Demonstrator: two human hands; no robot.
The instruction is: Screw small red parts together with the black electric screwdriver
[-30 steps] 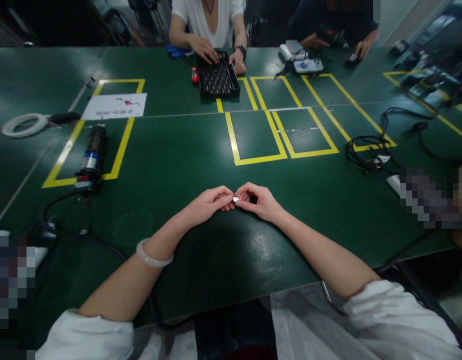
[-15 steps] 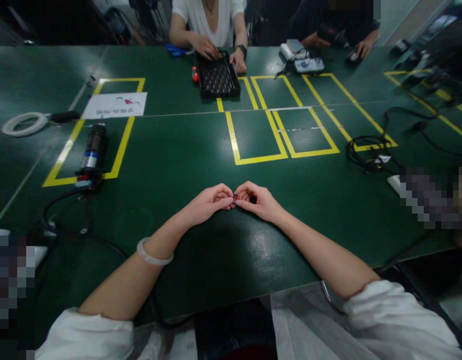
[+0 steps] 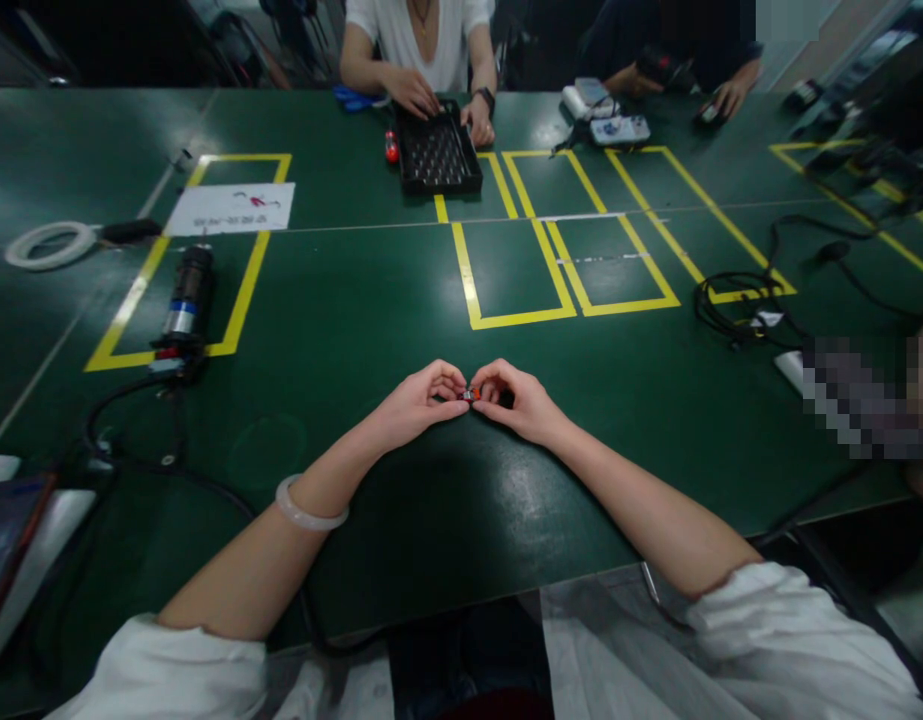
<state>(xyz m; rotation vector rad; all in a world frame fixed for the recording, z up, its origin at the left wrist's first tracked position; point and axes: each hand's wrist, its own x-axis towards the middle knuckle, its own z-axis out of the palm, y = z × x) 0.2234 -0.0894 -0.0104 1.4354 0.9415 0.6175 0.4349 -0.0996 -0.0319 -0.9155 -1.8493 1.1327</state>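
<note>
Between the fingertips of both hands, just above the green table (image 3: 401, 300), is a small red, black and silvery piece (image 3: 471, 395); it is too small for me to tell its kind. My left hand (image 3: 420, 400), with a pale bangle (image 3: 309, 508) on its wrist, has thumb and fingertips closed at the piece's left end. My right hand (image 3: 521, 400) pinches the right end, fingers curled. Most of the piece's ends are hidden by the fingertips.
Yellow tape rectangles (image 3: 522, 318) mark the table. On the left lie a black cylindrical tool (image 3: 185, 300) with a cable, a white sign (image 3: 231, 208) and a white coil (image 3: 50, 246). Across, a person's hands work at a black tray (image 3: 440, 165). Coiled black cable (image 3: 742, 305) lies right.
The fingers of my left hand have loosened slightly and lifted, so more of the small piece shows. My right hand stays nearly in place.
</note>
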